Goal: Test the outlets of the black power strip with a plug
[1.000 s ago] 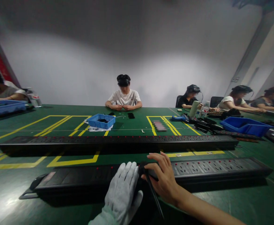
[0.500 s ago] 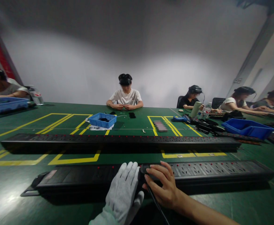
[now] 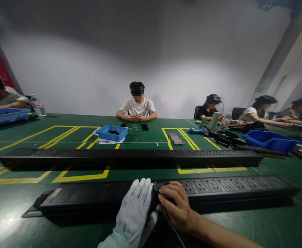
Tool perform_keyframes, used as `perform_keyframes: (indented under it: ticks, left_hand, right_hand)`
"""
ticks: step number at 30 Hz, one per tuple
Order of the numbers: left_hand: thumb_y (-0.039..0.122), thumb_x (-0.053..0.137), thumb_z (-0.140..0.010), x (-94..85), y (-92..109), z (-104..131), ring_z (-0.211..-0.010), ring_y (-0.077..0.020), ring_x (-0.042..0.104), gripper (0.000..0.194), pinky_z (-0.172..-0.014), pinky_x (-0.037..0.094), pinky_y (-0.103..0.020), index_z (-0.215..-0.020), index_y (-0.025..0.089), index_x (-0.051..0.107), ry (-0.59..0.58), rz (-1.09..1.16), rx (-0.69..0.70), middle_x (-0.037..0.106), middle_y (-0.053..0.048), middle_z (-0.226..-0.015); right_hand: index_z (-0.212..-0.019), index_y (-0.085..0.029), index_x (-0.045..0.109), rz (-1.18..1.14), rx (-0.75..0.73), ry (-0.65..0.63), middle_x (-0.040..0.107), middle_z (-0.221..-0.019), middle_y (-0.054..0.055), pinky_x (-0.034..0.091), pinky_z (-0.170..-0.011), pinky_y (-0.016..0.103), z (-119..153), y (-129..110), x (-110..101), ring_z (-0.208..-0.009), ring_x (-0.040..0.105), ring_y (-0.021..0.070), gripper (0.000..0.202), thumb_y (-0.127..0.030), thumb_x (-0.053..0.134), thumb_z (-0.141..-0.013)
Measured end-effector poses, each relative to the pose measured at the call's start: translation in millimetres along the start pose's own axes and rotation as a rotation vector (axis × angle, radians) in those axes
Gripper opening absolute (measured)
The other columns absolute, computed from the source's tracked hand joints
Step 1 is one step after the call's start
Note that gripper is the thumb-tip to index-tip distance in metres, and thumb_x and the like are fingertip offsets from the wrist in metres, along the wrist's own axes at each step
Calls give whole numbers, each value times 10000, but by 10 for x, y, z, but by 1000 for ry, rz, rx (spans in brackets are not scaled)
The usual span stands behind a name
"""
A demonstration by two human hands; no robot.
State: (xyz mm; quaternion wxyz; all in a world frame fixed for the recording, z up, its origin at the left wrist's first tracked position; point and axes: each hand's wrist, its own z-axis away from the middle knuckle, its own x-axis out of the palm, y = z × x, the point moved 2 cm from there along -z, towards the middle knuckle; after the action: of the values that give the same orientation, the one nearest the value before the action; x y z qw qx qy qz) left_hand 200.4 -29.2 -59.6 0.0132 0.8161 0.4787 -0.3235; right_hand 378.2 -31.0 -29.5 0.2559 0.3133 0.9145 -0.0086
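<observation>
In a grey-white glove, my left hand [image 3: 135, 206] lies with its fingers stretched flat across the top of a long black power strip [image 3: 225, 187], its thumb at the near side. My bare right hand [image 3: 175, 206] has its fingers curled round a black plug [image 3: 157, 187] at the strip's sockets, just right of the glove. From the plug a black cord [image 3: 171, 222] runs down toward me. My fingers hide much of the plug, so how deep it sits cannot be seen. Red dots line the strip's far edge, and a bracket [image 3: 32, 210] sticks out at its left end.
A second long power strip [image 3: 130, 160] lies parallel, farther off. Beyond it are a small blue bin [image 3: 112, 133] and a blurred flat object [image 3: 176, 138]. Blue trays [image 3: 271, 141] and black parts stand at right. A person [image 3: 137, 106] sits opposite; other people sit at both sides.
The whole view has shifted slightly. My right hand's upper fingers have drawn in a little closer over the plug; my left hand stays flat on the strip.
</observation>
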Motion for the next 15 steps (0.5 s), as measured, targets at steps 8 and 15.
perform_keyframes:
  ticks: [8, 15]
  left_hand:
    - [327, 472, -860, -64, -9, -60, -1323, -303, 408, 540, -1077, 339, -418, -1311, 32, 501, 28, 9, 0, 574, -164, -1313]
    - [320, 478, -859, -18, -18, -23, -1335, -308, 392, 529, -1096, 315, -422, -1301, 33, 515, 20, 10, -6, 551, -164, -1340]
  right_hand:
    - [-1199, -171, 580, -36, 44, -27, 690, -1057, 109, 559, -865, 417, 98, -16, 38, -1006, 632, 226, 346, -95, 543, -864]
    - [-1151, -184, 593, 10, 12, -71, 684, -1048, 85, 509, -925, 405, 32, 7, -24, -995, 624, 199, 359, -53, 483, -835]
